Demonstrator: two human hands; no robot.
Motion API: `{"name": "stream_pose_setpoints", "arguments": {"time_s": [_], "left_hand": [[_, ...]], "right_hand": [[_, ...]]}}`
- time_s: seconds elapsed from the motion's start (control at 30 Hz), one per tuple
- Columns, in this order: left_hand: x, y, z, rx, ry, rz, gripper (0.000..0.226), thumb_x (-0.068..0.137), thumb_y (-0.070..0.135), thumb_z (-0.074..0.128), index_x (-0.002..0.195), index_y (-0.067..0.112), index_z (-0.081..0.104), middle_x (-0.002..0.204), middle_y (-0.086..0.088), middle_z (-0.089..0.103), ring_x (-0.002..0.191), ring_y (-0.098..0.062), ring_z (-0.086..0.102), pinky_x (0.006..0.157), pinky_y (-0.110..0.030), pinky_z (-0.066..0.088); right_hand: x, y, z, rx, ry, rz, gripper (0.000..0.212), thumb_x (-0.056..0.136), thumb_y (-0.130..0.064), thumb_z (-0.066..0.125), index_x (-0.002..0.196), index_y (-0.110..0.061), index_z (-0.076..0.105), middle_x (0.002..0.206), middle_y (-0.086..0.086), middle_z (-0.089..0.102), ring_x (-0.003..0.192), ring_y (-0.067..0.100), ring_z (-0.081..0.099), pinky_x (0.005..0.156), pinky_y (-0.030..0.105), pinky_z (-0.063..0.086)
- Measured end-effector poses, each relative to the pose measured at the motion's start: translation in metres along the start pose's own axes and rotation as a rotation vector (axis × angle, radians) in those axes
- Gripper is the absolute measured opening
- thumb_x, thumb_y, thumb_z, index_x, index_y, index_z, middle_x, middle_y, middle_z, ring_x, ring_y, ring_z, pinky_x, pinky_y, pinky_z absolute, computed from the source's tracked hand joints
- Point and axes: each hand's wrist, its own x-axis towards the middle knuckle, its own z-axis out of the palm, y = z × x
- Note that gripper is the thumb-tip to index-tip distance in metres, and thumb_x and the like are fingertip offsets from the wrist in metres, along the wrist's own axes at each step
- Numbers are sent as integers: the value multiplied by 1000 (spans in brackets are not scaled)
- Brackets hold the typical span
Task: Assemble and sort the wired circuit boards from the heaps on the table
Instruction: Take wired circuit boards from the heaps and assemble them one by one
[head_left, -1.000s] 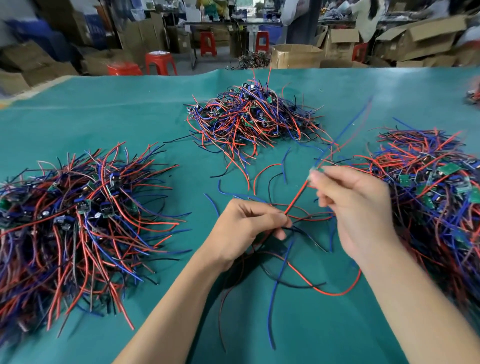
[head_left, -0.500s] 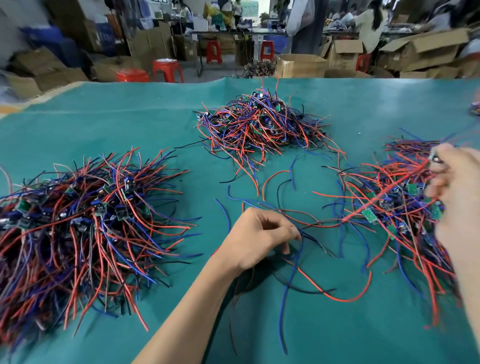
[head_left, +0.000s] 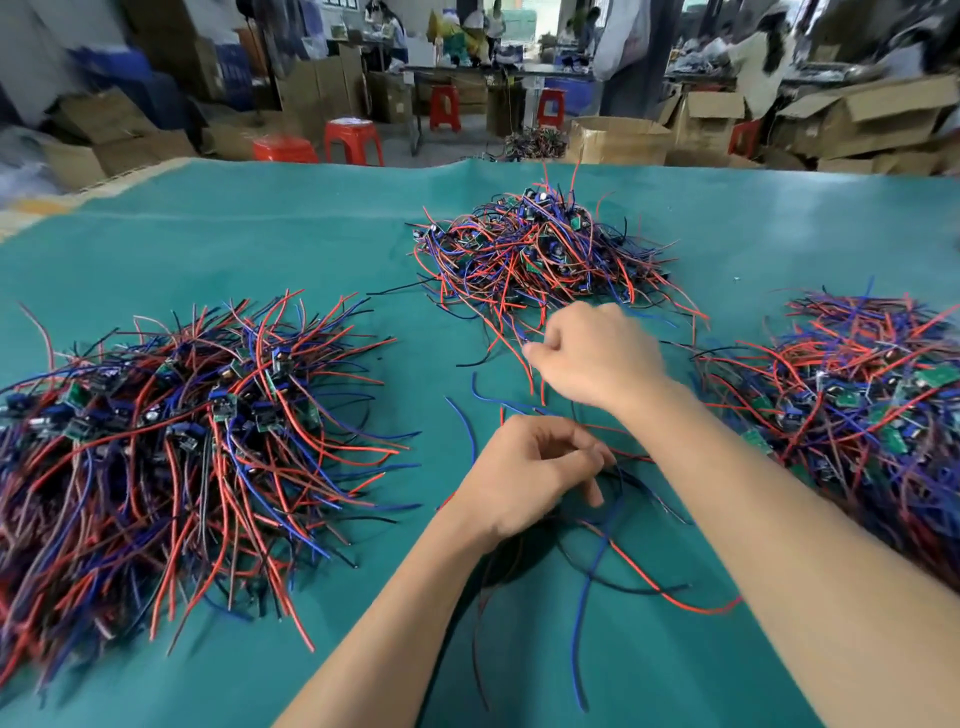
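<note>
Three heaps of wired boards on the green surface (head_left: 260, 234): left heap (head_left: 171, 441), far heap (head_left: 540, 249), right heap (head_left: 857, 395). Left hand (head_left: 530, 473) sits mid-surface, fingers curled, grip pinching a small loose bundle of wires (head_left: 613, 525) that trails toward the near edge. Right hand (head_left: 592, 358) hovers at the near edge of the far heap, fingers curled; motion blur, can't tell whether its grip holds a wire. Red stools (head_left: 353, 140) and cardboard boxes (head_left: 618, 140) lie beyond the surface.

Two hands (head_left: 524, 467) (head_left: 597, 358) among three wired-board heaps (head_left: 540, 249).
</note>
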Motion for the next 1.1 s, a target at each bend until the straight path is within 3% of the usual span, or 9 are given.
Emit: {"name": "stream_pose_setpoints", "arguments": {"time_s": [0.07, 0.13, 0.27, 0.37, 0.47, 0.6, 0.73, 0.93, 1.1], "left_hand": [[0, 1, 0, -32, 0, 8, 15, 83, 22, 60, 83, 12, 71, 80, -20, 73, 71, -45, 57, 86, -62, 46], [0, 1, -1, -46, -6, 10, 13, 82, 21, 59, 81, 13, 70, 89, -26, 73, 66, -39, 56, 84, -61, 47], [2, -3, -2, -10, -8, -12, 16, 86, 17, 59, 88, 7, 72, 68, -9, 72, 70, -22, 55, 76, -41, 45], [2, -4, -2, -14, 1, -6, 12, 92, 6, 60, 91, 6, 71, 65, -4, 70, 68, -19, 55, 69, -31, 39], [3, -3, -2, -97, 40, -11, 13, 94, -1, 57, 98, 3, 69, 74, -11, 73, 73, -19, 58, 77, -29, 43], [7, -2, -2, -276, 133, -38, 18, 101, 9, 51, 113, 2, 63, 100, -14, 76, 89, -15, 67, 83, -23, 52], [11, -1, -4, -479, 183, -66, 32, 106, 21, 41, 109, -1, 63, 107, -20, 74, 97, -20, 70, 86, -29, 56], [9, -6, -2, -441, 202, -66, 32, 105, 14, 44, 86, 1, 66, 73, -13, 71, 67, -17, 67, 67, -20, 53], [6, -3, -3, -263, 109, -8, 25, 97, 10, 52, 77, 2, 66, 65, -14, 61, 61, -18, 52, 64, -21, 45]], "right_hand": [[20, -11, 19, -38, -108, 46, 48, 94, -60, 55, 116, -19, 66, 126, 13, 64, 119, 36, 61, 87, 40, 47], [30, -13, 33, -56, -169, 59, 38, 98, -46, 53, 120, -16, 62, 132, 13, 61, 122, 36, 60, 85, 40, 45], [38, 2, 30, 55, -160, 65, 26, 90, -24, 50, 109, -14, 65, 127, 19, 62, 115, 39, 60, 86, 41, 46], [35, 24, 12, 245, -89, 94, 21, 89, -24, 54, 89, -12, 71, 106, 19, 70, 101, 37, 63, 82, 39, 50], [9, 44, -13, 589, 21, 134, 26, 85, -20, 60, 61, -16, 69, 62, 7, 62, 66, 30, 58, 65, 40, 51], [-53, 53, -30, 946, 4, 118, 26, 74, -30, 59, 52, -18, 63, 45, 4, 52, 41, 15, 43, 37, 17, 30], [-105, 51, -11, 822, -132, -154, 20, 71, -30, 64, 57, -18, 70, 50, 6, 59, 50, 12, 50, 50, 33, 37], [-119, 50, 9, 852, -335, -258, 25, 70, -43, 66, 55, -24, 73, 56, 11, 64, 55, 30, 55, 55, 42, 40], [-113, 55, 17, 871, -46, -52, 58, 81, -68, 53, 64, -15, 70, 54, 3, 62, 51, 9, 53, 58, 34, 44]]}}
